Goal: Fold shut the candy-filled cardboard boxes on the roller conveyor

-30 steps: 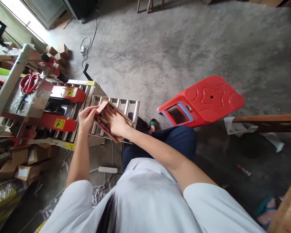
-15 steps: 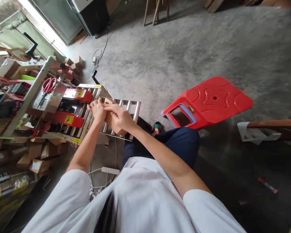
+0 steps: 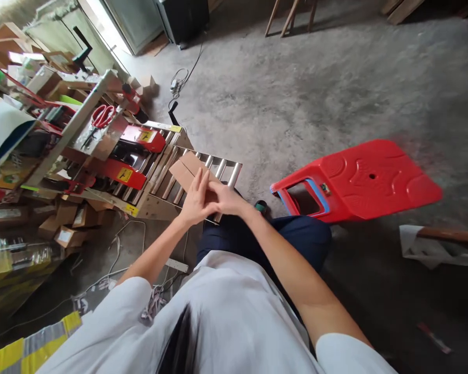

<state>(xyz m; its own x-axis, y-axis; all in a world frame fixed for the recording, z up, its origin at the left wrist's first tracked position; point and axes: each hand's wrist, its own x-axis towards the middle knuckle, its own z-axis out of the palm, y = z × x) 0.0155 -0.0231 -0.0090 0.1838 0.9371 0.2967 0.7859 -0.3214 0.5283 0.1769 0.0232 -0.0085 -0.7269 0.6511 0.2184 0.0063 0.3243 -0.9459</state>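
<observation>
A small brown cardboard box (image 3: 186,169) lies slantwise on the metal rollers (image 3: 221,169) at the near end of a roller conveyor. My left hand (image 3: 197,201) rests against the box's near end, its fingers stretched out along the top and its thumb held apart from them. From the right, my right hand (image 3: 226,199) is bent around the same end, with fingers and thumb on the cardboard. Both thumbs come close together there. The hands hide most of that end of the box.
Left on the conveyor stands a carton-sealing machine with red side guides (image 3: 127,175) and scissors (image 3: 102,117) lying on it. Cartons (image 3: 72,236) are piled below. To the right is a red plastic stool (image 3: 378,179). A cable (image 3: 185,78) lies on the concrete floor.
My hands have shifted to the near end of the box, uncovering its top. The left fingers have straightened out. The whole view has swung left, moving the conveyor and stool rightward in the picture.
</observation>
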